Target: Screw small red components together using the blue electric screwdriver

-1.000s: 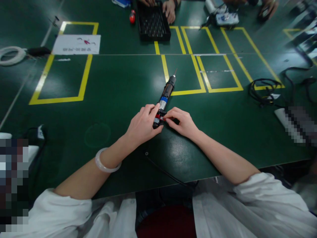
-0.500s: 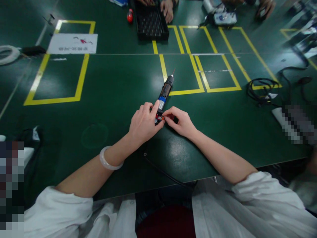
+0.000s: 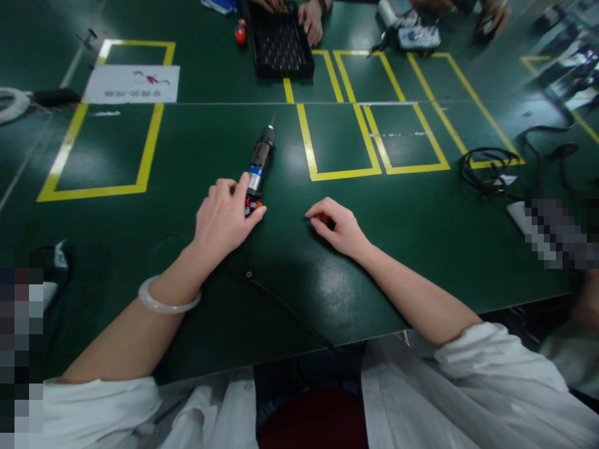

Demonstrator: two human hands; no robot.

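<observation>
My left hand [image 3: 222, 215] grips the rear end of an electric screwdriver [image 3: 262, 149]. The tool has a dark body, a blue band and a silver label, and its thin bit points away from me. Small red and orange parts show at its rear end, between my index finger and thumb; my hand covers the rest there. To the right, apart from the screwdriver, my right hand [image 3: 337, 226] rests over the table with fingertips and thumb pinched together. A tiny dark tip shows at the fingertips, too small to name.
A black cable [image 3: 290, 308] runs from near my left hand over the table's front edge. Yellow tape outlines [image 3: 346, 173] mark the green table. A black tray [image 3: 284, 68] with a co-worker's hands [image 3: 311, 22] lies ahead; a coiled cable [image 3: 486, 168] lies right, a paper sign [image 3: 131, 81] left.
My left hand has moved left with the screwdriver, away from my right hand. My right hand has come off the tool's rear end and stays about where it was.
</observation>
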